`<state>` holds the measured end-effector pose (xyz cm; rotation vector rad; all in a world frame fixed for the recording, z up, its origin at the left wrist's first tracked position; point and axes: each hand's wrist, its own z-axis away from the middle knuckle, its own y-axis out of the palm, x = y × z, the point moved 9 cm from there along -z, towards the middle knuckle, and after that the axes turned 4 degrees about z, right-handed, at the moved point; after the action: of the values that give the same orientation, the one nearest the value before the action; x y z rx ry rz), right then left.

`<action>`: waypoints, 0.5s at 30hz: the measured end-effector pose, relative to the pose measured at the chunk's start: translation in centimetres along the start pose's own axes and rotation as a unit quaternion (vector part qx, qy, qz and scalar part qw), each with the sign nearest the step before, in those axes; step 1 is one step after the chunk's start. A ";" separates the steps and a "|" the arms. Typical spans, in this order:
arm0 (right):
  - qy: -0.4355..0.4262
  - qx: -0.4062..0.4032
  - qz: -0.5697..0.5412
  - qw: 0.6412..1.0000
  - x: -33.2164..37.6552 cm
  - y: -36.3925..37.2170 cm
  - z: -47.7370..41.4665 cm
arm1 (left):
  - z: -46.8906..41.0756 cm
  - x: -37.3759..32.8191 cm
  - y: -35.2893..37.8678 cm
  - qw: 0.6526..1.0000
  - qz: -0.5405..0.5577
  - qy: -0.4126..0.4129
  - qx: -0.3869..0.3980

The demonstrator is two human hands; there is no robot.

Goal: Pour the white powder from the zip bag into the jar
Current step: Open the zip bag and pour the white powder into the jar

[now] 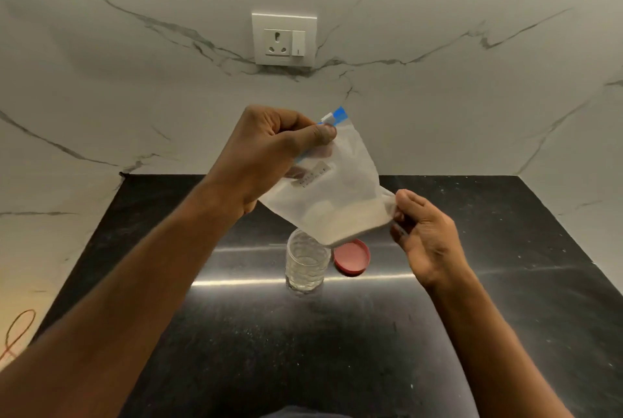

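Observation:
A clear zip bag (337,191) with a blue zip strip and white powder settled in its lower part hangs tilted in the air above the counter. My left hand (266,154) pinches its top edge by the zip. My right hand (428,235) pinches the bag's lower right corner between thumb and fingers. Directly under the bag stands an open, ribbed clear jar (307,264), upright, its rim partly hidden by the bag. The jar's red lid (352,257) lies flat just to the right of it.
The black speckled countertop (472,316) is bounded by white marble walls at the back and both sides. A white wall socket (284,39) sits on the back wall. An orange cord (17,333) lies at the far left.

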<state>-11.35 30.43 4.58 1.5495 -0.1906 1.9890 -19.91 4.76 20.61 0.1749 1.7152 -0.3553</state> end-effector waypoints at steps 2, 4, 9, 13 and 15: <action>-0.011 -0.010 0.021 1.000 0.5 -1.7 -0.1 | -0.1 0.8 1.5 0.999 0.030 -0.009 0.006; 0.006 0.016 0.059 0.998 -0.2 -1.5 0.2 | 0.0 1.2 2.1 0.999 0.049 -0.010 0.006; 0.030 -0.021 0.047 0.998 -2.4 -2.6 0.5 | -0.7 1.1 4.9 0.997 0.060 -0.007 0.042; 0.033 -0.023 0.040 0.998 -2.2 -2.5 0.5 | -1.5 0.6 5.5 0.996 0.073 0.003 0.051; 0.026 -0.027 0.049 0.998 -2.1 -2.5 0.4 | -1.7 0.5 5.6 0.995 0.080 0.004 0.055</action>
<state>-9.37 31.42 2.18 1.4767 -0.3024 2.0800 -19.83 10.54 19.58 0.3936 1.6783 -0.3301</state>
